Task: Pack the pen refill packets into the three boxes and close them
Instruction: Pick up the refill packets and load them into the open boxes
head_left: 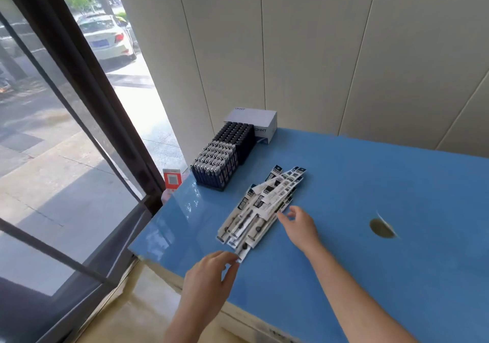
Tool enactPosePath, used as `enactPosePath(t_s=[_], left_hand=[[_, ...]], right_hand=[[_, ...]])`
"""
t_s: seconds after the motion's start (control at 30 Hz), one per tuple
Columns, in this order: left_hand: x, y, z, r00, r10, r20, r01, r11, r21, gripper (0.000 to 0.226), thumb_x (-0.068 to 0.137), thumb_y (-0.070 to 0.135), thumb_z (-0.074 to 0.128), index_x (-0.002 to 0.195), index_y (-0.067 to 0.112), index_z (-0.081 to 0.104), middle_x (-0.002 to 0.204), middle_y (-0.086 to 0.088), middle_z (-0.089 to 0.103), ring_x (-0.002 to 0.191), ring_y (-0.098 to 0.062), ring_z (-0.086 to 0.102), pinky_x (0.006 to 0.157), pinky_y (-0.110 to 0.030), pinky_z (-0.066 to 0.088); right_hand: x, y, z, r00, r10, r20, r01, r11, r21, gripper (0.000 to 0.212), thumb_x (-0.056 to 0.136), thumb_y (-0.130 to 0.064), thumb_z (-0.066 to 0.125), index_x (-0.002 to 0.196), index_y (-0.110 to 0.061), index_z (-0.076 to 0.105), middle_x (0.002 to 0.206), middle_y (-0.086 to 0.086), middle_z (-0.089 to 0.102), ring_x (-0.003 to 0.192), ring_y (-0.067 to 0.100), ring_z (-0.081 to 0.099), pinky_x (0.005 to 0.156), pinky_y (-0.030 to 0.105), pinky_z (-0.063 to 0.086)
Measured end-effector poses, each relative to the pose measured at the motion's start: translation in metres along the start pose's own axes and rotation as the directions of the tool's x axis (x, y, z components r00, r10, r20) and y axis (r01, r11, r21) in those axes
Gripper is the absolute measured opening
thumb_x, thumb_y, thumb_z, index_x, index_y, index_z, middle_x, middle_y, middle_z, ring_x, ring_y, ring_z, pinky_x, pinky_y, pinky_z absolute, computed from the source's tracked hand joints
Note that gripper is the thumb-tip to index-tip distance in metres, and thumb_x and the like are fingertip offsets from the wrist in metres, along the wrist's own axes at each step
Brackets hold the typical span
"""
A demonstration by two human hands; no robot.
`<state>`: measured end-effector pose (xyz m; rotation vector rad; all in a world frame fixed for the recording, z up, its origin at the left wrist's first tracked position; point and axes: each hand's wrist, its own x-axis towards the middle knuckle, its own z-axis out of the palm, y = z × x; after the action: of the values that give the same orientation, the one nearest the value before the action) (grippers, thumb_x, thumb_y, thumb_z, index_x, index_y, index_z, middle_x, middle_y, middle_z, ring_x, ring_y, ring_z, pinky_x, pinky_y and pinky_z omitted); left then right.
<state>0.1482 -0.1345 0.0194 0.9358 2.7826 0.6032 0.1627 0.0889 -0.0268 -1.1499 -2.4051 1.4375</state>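
Bright daylight from window (79, 104), glare on table (185, 210), edges warped, slight blur

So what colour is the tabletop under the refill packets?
The tabletop is plain light blue, seen best in the head view.

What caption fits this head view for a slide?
Over a blue table, left hand and right hand flank the pen refill packets.

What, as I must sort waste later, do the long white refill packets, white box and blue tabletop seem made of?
Long white printed refill packets: probably thin plastic film, refills showing through. White rectangular box: likely matte cardboard, crisp folded edges. Blue tabletop: smooth glossy sheet, perhaps laminate or glass; it mirrors window light.
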Motion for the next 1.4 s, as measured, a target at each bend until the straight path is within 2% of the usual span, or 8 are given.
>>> enactPosePath(t_s=[0.13,0.4,0.53,0.63,0.77,0.97,1.27,1.4], left_hand=[[0.037,-0.016,-0.008,0.999,0.027,0.020,-0.027,1.000,0.008,0.022,0.095,0.043,0.041,0.107,0.042,0.059,0.092,0.032,0.052,0.093,0.010,0.053,0.063,-0.002,0.031],[0.078,-0.039,-0.005,0.988,0.103,0.117,-0.097,0.993,-0.061,0.021,0.094,0.040,0.042,0.107,0.041,0.059,0.098,0.028,0.058,0.084,0.011,0.048,0.075,-0.011,0.039],[0.098,-0.051,-0.009,0.974,0.173,0.145,-0.162,0.983,-0.082,0.020,0.094,0.040,0.042,0.104,0.039,0.059,0.097,0.023,0.062,0.085,0.007,0.051,0.074,-0.013,0.042],[0.114,-0.060,-0.011,0.956,0.232,0.179,-0.219,0.972,-0.085,0.020,0.095,0.039,0.041,0.102,0.037,0.060,0.099,0.022,0.063,0.089,0.005,0.054,0.075,-0.017,0.045],[0.129,-0.064,-0.010,0.936,0.293,0.195,-0.275,0.955,-0.114,0.019,0.094,0.037,0.041,0.099,0.036,0.060,0.093,0.024,0.059,0.089,0.003,0.054,0.070,-0.017,0.043],[0.145,-0.050,0.009,0.915,0.328,0.236,-0.310,0.944,-0.111,0.020,0.094,0.034,0.042,0.095,0.022,0.059,0.094,0.010,0.061,0.084,-0.012,0.055,0.068,-0.026,0.043],[0.169,-0.014,0.042,0.920,0.256,0.298,-0.274,0.961,0.022,0.045,0.087,0.049,0.051,0.112,0.012,0.043,0.115,-0.002,0.047,0.105,-0.022,0.053,0.071,-0.028,0.041],[0.177,-0.006,0.044,0.916,0.234,0.326,-0.252,0.968,0.012,0.030,0.088,0.033,0.053,0.104,0.010,0.044,0.107,-0.005,0.057,0.096,-0.024,0.058,0.067,-0.030,0.041]], right_hand=[[0.045,-0.020,0.002,0.985,0.104,-0.141,-0.104,0.995,0.001,0.057,0.089,-0.047,0.051,0.123,-0.002,0.049,0.121,0.015,0.057,0.112,0.030,0.053,0.091,0.035,0.041],[0.089,-0.045,0.007,0.958,0.175,-0.226,-0.242,0.916,-0.320,0.073,0.079,-0.066,0.051,0.115,-0.003,0.051,0.119,0.013,0.057,0.110,0.032,0.056,0.082,0.035,0.046],[0.096,-0.042,0.009,0.944,0.228,-0.237,-0.280,0.936,-0.214,0.042,0.079,-0.050,0.063,0.069,-0.011,0.052,0.073,0.010,0.056,0.079,0.030,0.060,0.057,0.030,0.039],[0.094,-0.038,0.003,0.924,0.277,-0.263,-0.294,0.955,-0.026,0.050,0.081,-0.035,0.065,0.046,-0.014,0.035,0.047,0.002,0.037,0.054,0.025,0.042,0.046,0.028,0.022],[0.085,-0.038,-0.005,0.898,0.311,-0.311,-0.281,0.950,0.138,0.031,0.080,-0.027,0.068,0.065,0.001,0.063,0.065,0.019,0.061,0.073,0.038,0.056,0.058,0.028,0.031],[0.064,-0.034,-0.016,0.863,0.292,-0.412,-0.254,0.956,0.145,0.038,0.086,-0.026,0.061,0.057,-0.012,0.041,0.049,0.001,0.032,0.051,0.018,0.029,0.051,0.030,0.018],[0.025,-0.019,-0.020,0.783,0.395,-0.481,-0.333,0.919,0.212,0.038,0.095,-0.026,0.046,0.064,-0.009,0.034,0.063,0.003,0.037,0.059,0.018,0.036,0.054,0.032,0.024],[0.016,-0.010,-0.008,0.785,0.475,-0.398,-0.354,0.871,0.342,0.026,0.097,-0.024,0.041,0.077,-0.007,0.040,0.075,0.006,0.042,0.068,0.019,0.040,0.059,0.031,0.028]])
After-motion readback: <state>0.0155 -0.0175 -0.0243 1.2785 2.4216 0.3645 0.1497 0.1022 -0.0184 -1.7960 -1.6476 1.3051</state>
